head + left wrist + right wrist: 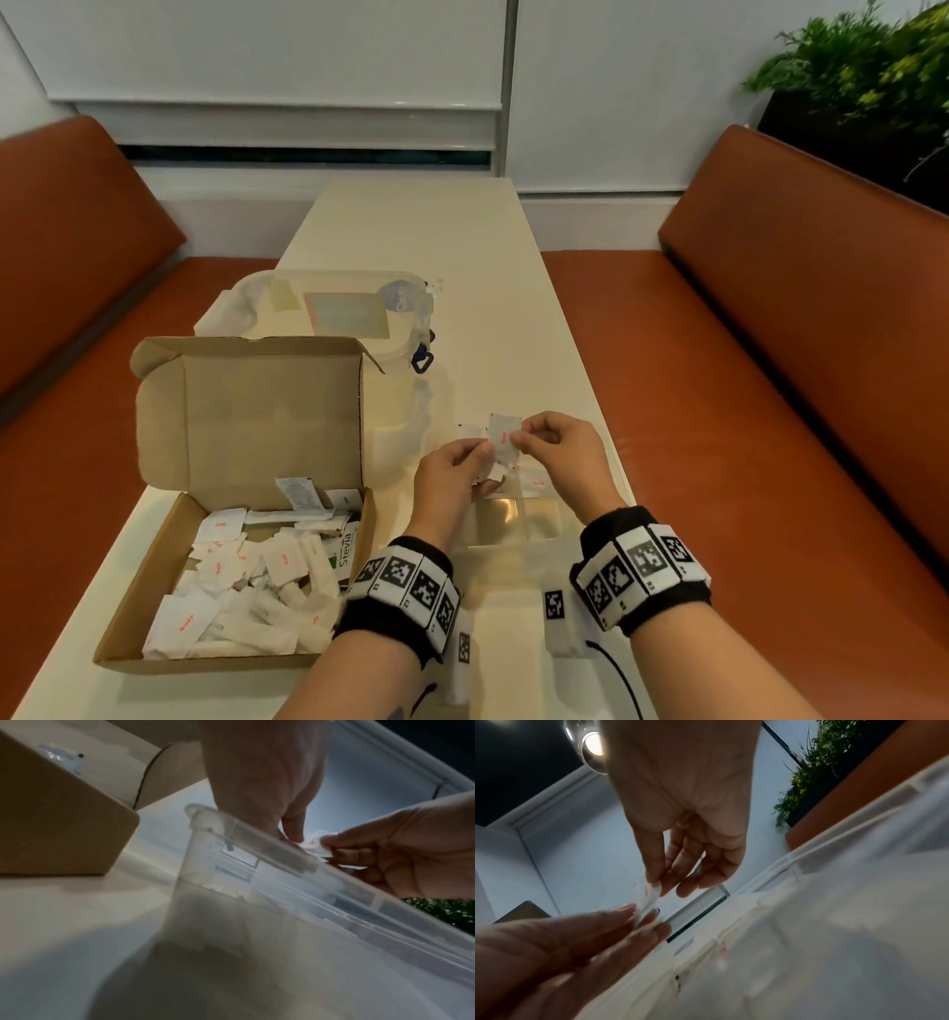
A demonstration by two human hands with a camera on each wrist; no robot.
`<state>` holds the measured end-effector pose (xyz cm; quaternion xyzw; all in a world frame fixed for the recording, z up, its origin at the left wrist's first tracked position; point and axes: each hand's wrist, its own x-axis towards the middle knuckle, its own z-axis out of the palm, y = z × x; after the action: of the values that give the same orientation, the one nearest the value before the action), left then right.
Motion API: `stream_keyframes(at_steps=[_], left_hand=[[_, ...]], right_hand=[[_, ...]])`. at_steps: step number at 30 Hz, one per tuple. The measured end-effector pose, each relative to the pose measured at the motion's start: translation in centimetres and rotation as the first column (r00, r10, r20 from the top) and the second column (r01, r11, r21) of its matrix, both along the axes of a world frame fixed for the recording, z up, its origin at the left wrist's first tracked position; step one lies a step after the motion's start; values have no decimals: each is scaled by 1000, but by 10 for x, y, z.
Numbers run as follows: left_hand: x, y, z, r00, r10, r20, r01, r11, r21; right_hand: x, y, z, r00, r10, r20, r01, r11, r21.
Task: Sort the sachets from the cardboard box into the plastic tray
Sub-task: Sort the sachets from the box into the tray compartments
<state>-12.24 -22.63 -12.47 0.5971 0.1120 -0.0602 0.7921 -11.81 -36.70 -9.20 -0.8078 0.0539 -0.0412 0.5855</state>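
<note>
Two hands meet above the clear plastic tray (pixel 513 519) on the cream bench (pixel 462 246). Left hand (pixel 452 475) pinches several small white paper sachets (pixel 475 437); right hand (pixel 557 447) pinches one red-printed sachet (pixel 502 434) between thumb and forefinger. Left of them, the open brown cardboard box (pixel 246 411) holds more.

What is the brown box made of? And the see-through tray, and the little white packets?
The cardboard box looks like plain matte brown cardboard, with creased fold lines. The plastic tray seems to be clear, glossy plastic: the table shows through it. The sachets look like thin white paper, crinkled and printed in red, though a coated lining can't be ruled out.
</note>
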Motion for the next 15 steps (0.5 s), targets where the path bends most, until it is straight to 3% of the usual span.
stream_keyframes(at_steps=[4, 7, 11, 15], left_hand=[[2, 2, 3, 1000, -2, 22, 1, 1000, 26], [1, 1, 4, 999, -8, 40, 6, 999, 49], [-1, -1, 1, 999, -8, 34, 7, 999, 31], [-3, 3, -1, 999, 34, 40, -34, 999, 15]], right_hand=[[3, -2, 11, 988, 152, -17, -153, 978, -139], [4, -1, 14, 982, 188, -26, -189, 967, -171], [4, -3, 10, 985, 162, -67, -172, 966, -191], [7, -21, 2, 999, 14, -41, -30, 901, -432]])
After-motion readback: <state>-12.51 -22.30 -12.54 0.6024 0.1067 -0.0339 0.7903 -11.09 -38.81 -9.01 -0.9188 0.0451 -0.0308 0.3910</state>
